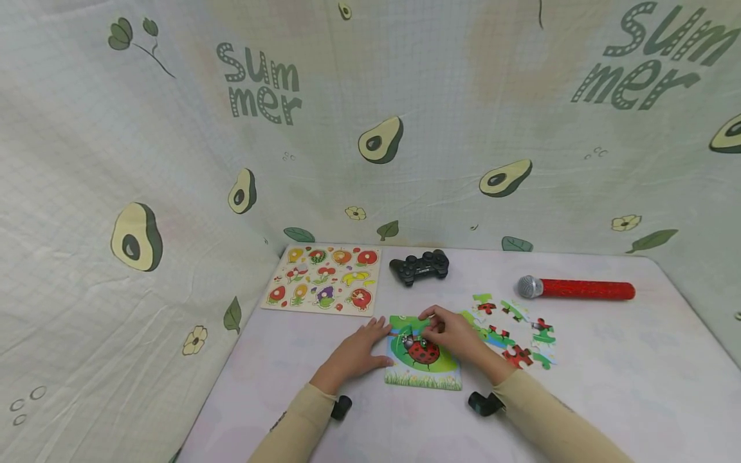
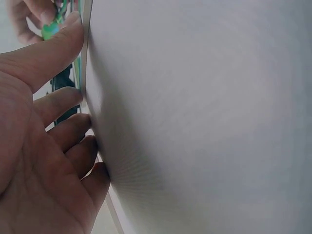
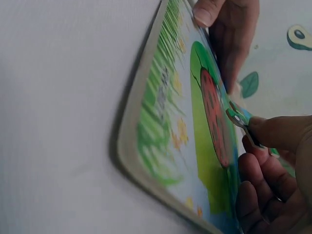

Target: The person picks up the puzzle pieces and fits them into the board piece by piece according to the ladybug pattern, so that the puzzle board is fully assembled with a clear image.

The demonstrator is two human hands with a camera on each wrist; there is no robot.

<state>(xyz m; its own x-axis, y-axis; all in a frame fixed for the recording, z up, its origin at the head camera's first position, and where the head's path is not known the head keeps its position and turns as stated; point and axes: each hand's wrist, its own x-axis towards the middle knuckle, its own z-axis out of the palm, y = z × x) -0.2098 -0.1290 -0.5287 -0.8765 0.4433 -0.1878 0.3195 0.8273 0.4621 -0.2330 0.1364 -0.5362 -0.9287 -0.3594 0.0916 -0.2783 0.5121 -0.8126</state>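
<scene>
A ladybug jigsaw board lies flat on the table in the head view, its grassy border toward me. My left hand rests at its left side, fingers extended and thumb at the edge; the left wrist view shows the thumb tip right at the board's rim. Over the upper part of the board, my right hand pinches a small jigsaw piece between thumb and fingers. The piece is green with a bit of dark and white print, held tilted close above the picture. Part of it is hidden by the fingers.
Several loose jigsaw pieces lie right of the board, partly behind my right hand. Behind stand a fruit peg puzzle, a black game controller and a red microphone. A printed cloth walls off the table's back.
</scene>
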